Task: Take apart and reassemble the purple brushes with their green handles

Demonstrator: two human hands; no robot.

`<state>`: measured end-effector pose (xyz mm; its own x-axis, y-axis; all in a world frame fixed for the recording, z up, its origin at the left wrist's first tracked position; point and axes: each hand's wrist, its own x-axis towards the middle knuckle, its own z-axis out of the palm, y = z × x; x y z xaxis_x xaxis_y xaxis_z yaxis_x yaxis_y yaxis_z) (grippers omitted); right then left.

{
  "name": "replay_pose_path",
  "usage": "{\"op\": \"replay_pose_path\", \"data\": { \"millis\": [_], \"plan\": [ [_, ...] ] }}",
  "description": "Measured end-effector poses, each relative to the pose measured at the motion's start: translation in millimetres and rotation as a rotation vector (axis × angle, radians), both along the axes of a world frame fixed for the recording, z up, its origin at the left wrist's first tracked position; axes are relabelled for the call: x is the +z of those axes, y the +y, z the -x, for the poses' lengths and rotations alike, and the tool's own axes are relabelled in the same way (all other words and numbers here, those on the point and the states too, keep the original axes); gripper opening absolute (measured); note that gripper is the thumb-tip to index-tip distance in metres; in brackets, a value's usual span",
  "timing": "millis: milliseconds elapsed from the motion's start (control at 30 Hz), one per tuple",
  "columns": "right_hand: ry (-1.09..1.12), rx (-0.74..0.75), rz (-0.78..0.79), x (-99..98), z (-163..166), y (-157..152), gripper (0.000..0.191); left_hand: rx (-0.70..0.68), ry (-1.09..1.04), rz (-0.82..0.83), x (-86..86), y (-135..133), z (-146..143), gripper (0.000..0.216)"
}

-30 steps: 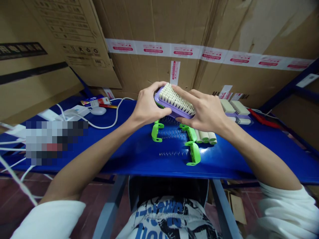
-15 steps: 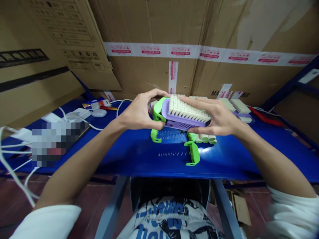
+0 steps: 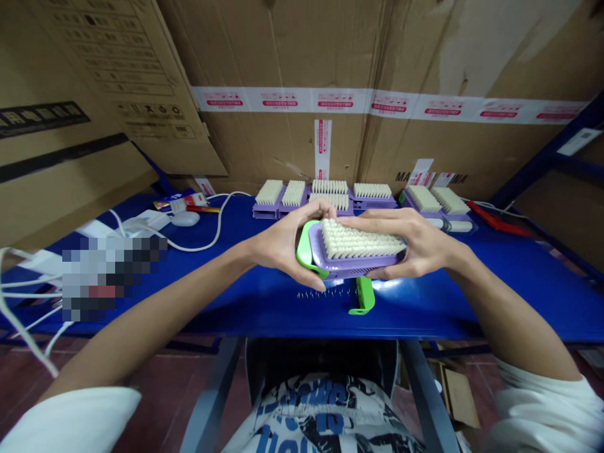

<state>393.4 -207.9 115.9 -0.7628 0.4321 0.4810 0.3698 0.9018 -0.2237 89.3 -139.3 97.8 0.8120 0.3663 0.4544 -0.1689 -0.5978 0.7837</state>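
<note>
Between my hands is a purple brush [image 3: 361,242] with cream bristles facing up and a bright green end piece [image 3: 306,246] on its left. My left hand [image 3: 295,245] is closed around the green end, thumb below and fingers above. My right hand [image 3: 410,242] grips the other end, its fingers along the bristles and its thumb underneath. Below the brush, on the blue table, lie a loose green bracket [image 3: 364,297] and a thin coil spring [image 3: 323,294]. Whatever sits directly behind the held brush is hidden.
Several purple brushes [image 3: 268,194] stand in a row along the cardboard at the back. On the right lie white rollers [image 3: 457,225] and a red tool [image 3: 497,220]. White cables [image 3: 217,223] and a mouse [image 3: 185,218] occupy the left of the blue table [image 3: 226,308].
Both hands have brought the brush lower and nearer, and it sits more level. The green end now fits closer against the purple body. The row of brushes behind has come into view.
</note>
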Motion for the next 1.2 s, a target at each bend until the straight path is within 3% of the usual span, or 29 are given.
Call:
{"op": "replay_pose_path", "data": {
  "millis": [167,467,600,700,800,867,933,1033,1133,1200],
  "plan": [
    [0.017,0.013,0.012,-5.3,1,1,0.09,-0.057,-0.011,0.069,-7.9,1,-3,0.097],
    [0.086,0.102,0.083,-0.3,8,-15,0.094,-0.214,-0.018,0.287,-2.6,-10,-9,0.115],
    [0.061,0.044,0.066,5.1,4,-13,0.095,-0.217,-0.021,0.363,0.4,-10,-10,0.113],
    [0.077,-0.015,0.038,11.1,-9,-10,0.101,-0.1,-0.048,0.229,16.1,-4,-3,0.111],
    [0.102,-0.131,0.054,17.2,-32,-9,0.105,0.152,-0.072,0.0,32.9,-2,23,0.098],
    [0.147,-0.247,0.06,19.8,-51,-9,0.106,0.284,-0.078,-0.134,33.0,-6,48,0.086],
    [0.22,-0.336,0.041,20.7,-68,-8,0.105,0.425,-0.096,-0.182,19.5,-18,72,0.091],
    [0.294,-0.383,0.019,19.0,-79,-4,0.101,0.472,-0.016,-0.207,-18.2,-42,95,0.097],
    [0.327,-0.363,0.024,14.9,-78,2,0.104,0.545,-0.092,-0.198,-51.7,-56,100,0.084],
    [0.32,-0.356,0.052,11.2,-75,6,0.107,0.568,-0.205,-0.203,-62.3,-57,97,0.088]
  ]
}}
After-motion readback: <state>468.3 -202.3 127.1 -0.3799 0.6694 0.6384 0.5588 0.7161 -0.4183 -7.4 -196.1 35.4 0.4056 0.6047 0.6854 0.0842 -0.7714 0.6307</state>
